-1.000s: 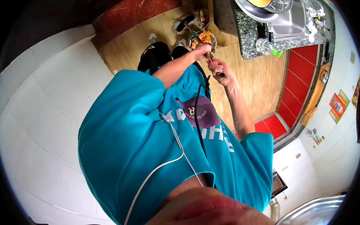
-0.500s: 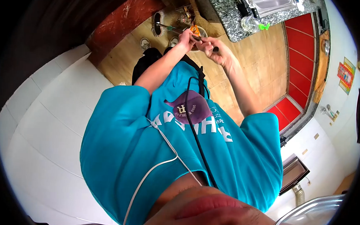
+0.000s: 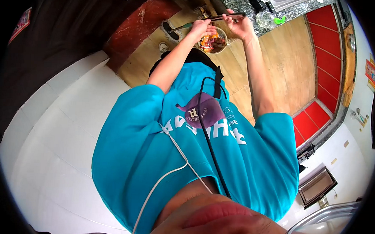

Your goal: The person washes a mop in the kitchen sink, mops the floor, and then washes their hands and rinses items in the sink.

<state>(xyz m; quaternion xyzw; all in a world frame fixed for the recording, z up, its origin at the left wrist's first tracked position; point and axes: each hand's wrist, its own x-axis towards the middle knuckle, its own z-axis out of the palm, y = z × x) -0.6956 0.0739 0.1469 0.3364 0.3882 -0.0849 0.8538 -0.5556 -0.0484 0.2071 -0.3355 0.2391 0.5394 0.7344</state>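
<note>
A long-handled mop (image 3: 221, 17), dark with a green section lower on the pole, slants across the top of the view. At its far left end sits a dark head with a white fringe (image 3: 172, 32). My left hand (image 3: 202, 29) is around the middle of the pole, some fingers stretched out. Near the upper end, my right hand (image 3: 239, 27) grips the pole with its fingers curled. Below both hands stands a round bin (image 3: 225, 41) filled with mixed waste and wrappers. Under my left forearm one shoe (image 3: 164, 47) shows.
A granite counter (image 3: 237, 4) with a metal sink (image 3: 282, 2) is at the top right. On it stands a clear bottle (image 3: 264, 20) with a green nozzle. Red cabinet doors (image 3: 327, 51) run down the right. A dark red panel (image 3: 141, 26) rises at the left.
The mop's upper end has swung up and right with my right hand. My left hand has shifted slightly up and right, and more of the bin shows. The view has shifted.
</note>
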